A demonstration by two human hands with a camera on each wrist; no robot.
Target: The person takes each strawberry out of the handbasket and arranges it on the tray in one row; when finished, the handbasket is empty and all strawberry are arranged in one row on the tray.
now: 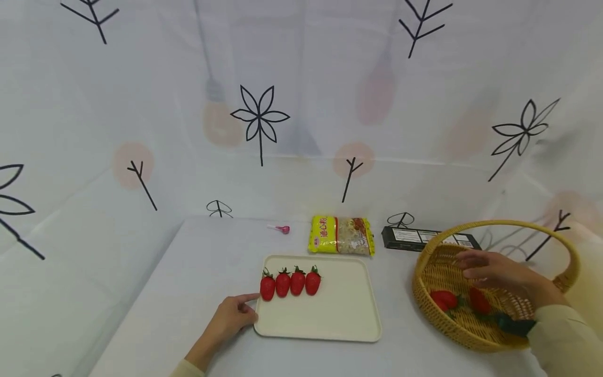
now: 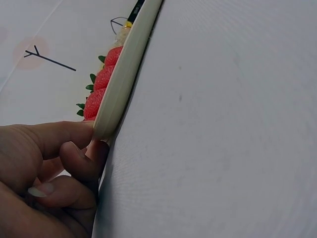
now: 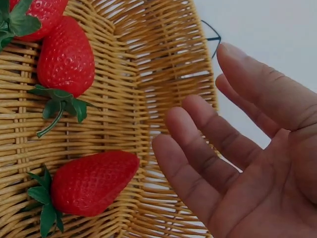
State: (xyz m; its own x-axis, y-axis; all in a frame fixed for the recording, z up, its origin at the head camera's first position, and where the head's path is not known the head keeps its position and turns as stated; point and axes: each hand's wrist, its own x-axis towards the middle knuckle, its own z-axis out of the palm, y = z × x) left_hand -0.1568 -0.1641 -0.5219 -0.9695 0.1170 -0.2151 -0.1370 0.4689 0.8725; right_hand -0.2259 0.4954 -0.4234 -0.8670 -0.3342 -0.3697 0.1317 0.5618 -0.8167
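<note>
A cream tray (image 1: 325, 319) lies on the white table with a row of several red strawberries (image 1: 298, 281), leaves pointing away, in its upper left part. At the tray's left edge my left hand (image 1: 232, 316) grips the rim, index finger stretched along it and the other fingers bent in. My right hand (image 1: 501, 273) is over the wicker basket (image 1: 426, 303), its fingers loosely spread and holding nothing. Beneath it, more strawberries with green leaves lie in the basket, one strawberry (image 3: 94, 183) just beside the fingertips in the right wrist view.
Behind the tray lie a yellow food packet (image 1: 341, 235), a pink lollipop (image 1: 282, 229) and a black box (image 1: 414, 238) partly behind the basket. The basket's tall handle (image 1: 499, 224) arches over the right forearm. A dark green thing (image 1: 513, 324) rests in the basket's near side.
</note>
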